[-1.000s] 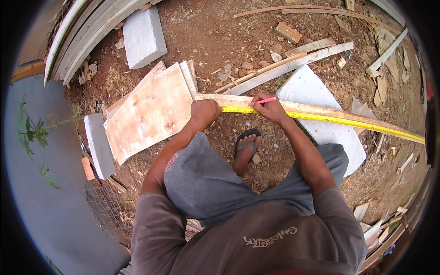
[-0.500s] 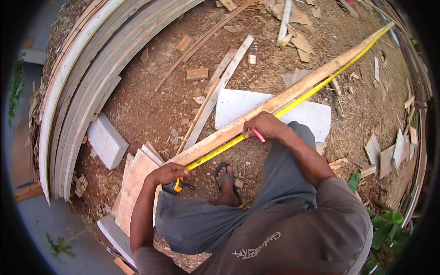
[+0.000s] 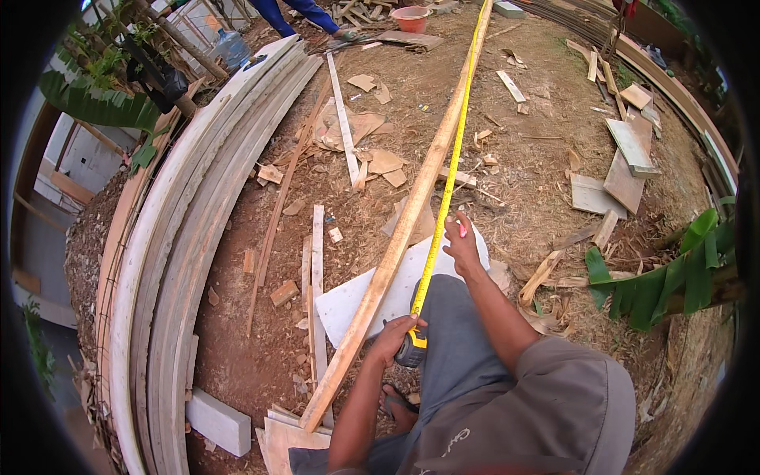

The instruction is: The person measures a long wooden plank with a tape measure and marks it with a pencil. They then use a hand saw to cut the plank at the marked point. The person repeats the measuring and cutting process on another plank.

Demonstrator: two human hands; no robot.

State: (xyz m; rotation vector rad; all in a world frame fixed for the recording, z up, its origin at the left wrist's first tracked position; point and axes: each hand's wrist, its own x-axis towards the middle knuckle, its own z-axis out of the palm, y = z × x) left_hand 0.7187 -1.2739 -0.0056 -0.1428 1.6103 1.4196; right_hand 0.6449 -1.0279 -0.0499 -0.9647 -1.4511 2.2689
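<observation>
The left hand and right hand are bare. Up the arm from the right hand is a short, loose sleeve on a brown-grey shirt with a pale squiggly mark. Beside the left hand are blue-grey pants; below it, a dark sandal.

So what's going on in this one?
The person's left hand holds a tape measure, its yellow blade drawn out alongside a long wooden board. The right hand is beside the blade, with something pink, mostly hidden, among its fingers. The board crosses over a white slab; there, a gap shows between blade and board. Someone's blue trousers show at the top edge.
</observation>
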